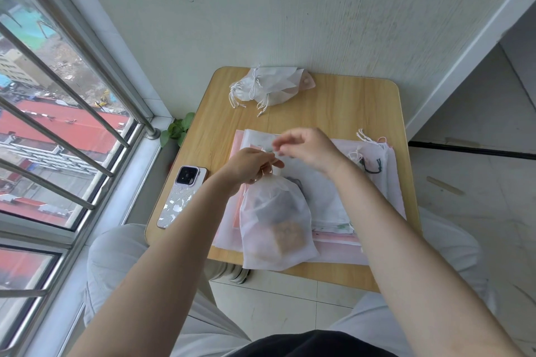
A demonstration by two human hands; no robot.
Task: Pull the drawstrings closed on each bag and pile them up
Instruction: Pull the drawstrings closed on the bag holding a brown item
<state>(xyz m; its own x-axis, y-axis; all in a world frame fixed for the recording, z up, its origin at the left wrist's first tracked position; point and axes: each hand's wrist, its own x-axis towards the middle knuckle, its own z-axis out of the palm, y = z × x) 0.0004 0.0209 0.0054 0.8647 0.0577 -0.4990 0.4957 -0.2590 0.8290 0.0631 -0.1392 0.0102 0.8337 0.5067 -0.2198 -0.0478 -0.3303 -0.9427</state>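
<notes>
At frame centre we pinched the bag's [275, 220] gathered neck with the left hand [249, 165]; the right hand [307, 148], fingers together, looked clamped on the drawstring, blurred. Bag lay lower centre on the table [333, 107], long axis running top to bottom of frame, neck pointing up-frame. Closed bags piled [264, 87] at upper centre; flat bags [374, 171] underneath looked undone, so roughly partway.

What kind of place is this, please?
Probably a home balcony or window nook high up: a barred window overlooks rooftops, with a small wooden table, tiled floor and phone.
</notes>
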